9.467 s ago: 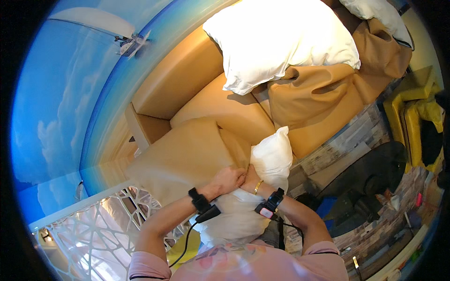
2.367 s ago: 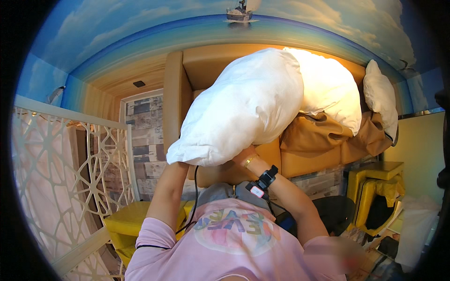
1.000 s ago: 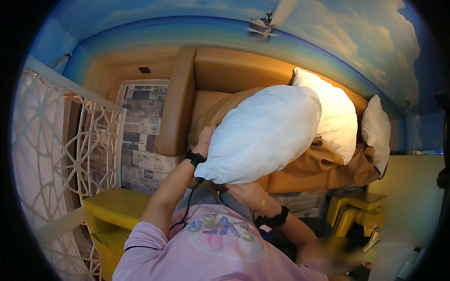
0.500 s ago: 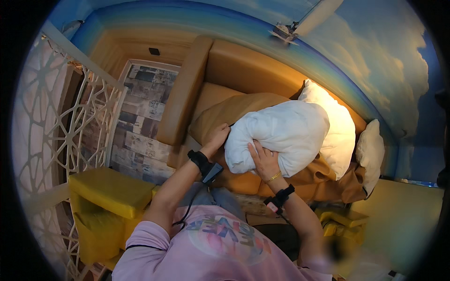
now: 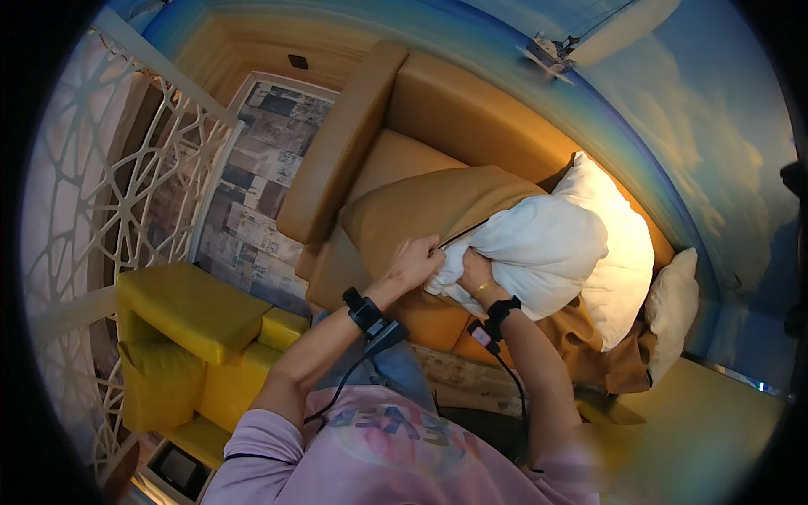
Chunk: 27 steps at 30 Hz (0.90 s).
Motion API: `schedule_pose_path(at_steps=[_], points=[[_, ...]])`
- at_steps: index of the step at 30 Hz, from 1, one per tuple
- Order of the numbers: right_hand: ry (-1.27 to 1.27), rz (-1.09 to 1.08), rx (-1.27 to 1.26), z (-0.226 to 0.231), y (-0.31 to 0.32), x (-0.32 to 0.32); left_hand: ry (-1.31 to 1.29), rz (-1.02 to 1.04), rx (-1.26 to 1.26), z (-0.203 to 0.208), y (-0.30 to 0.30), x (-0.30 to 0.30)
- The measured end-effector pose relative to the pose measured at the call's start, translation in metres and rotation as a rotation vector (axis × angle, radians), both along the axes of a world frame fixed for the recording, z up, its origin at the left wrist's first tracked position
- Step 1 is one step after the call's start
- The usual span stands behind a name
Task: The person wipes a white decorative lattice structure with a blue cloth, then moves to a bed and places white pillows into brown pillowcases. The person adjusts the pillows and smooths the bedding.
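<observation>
A white pillow (image 5: 551,240) lies on the sofa, its near left end bunched up and partly inside a brown cushion cover (image 5: 421,202). The cover's dark-lined opening edge runs along the pillow's left side. My left hand (image 5: 417,263) is closed on that edge, with pillow fabric pressed against its fingers. My right hand (image 5: 476,271) is pushed into the folds at the pillow's left end; its fingers are hidden in the white fabric. Both wrists wear black straps with small devices and cables.
Behind stands a tan sofa (image 5: 471,93) with a high armrest (image 5: 341,151). A second white pillow (image 5: 623,252) and a smaller pale cushion (image 5: 675,316) lean to the right, near crumpled brown fabric (image 5: 627,362). A yellow armchair (image 5: 198,311) and lattice screen (image 5: 126,194) are left.
My right hand has gone from lying spread on top of the pillow into its folds. The pillow's left end is now bunched, and more brown cover shows. My left hand has moved slightly right.
</observation>
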State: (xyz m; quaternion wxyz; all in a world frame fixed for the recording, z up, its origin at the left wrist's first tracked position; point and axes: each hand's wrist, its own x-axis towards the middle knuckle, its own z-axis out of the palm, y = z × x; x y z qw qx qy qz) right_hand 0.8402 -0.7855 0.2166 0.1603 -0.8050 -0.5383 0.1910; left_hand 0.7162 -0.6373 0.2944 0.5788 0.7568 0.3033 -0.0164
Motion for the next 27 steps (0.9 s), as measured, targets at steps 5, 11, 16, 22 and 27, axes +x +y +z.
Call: schedule_pose_path(at_steps=[5, 11, 16, 22, 27], points=[[-0.101, 0.174, -0.069, -0.067, 0.02, -0.035, -0.069, -0.024, 0.253, 0.001, -0.012, 0.004], [-0.11, 0.397, 0.143, -0.032, 0.028, -0.048, -0.009, -0.012, 0.506, -0.001, 0.01, -0.01], [-0.416, 0.3, 0.153, 0.035, 0.027, -0.061, -0.005, 0.037, 0.645, 0.0, 0.018, 0.004], [-0.105, 0.366, 0.561, 0.118, -0.053, -0.064, 0.038, 0.109, 0.69, 0.0, 0.031, 0.01], [0.088, -0.495, 0.421, 0.045, -0.139, -0.075, 0.134, 0.078, 0.645, 0.001, 0.045, 0.018]])
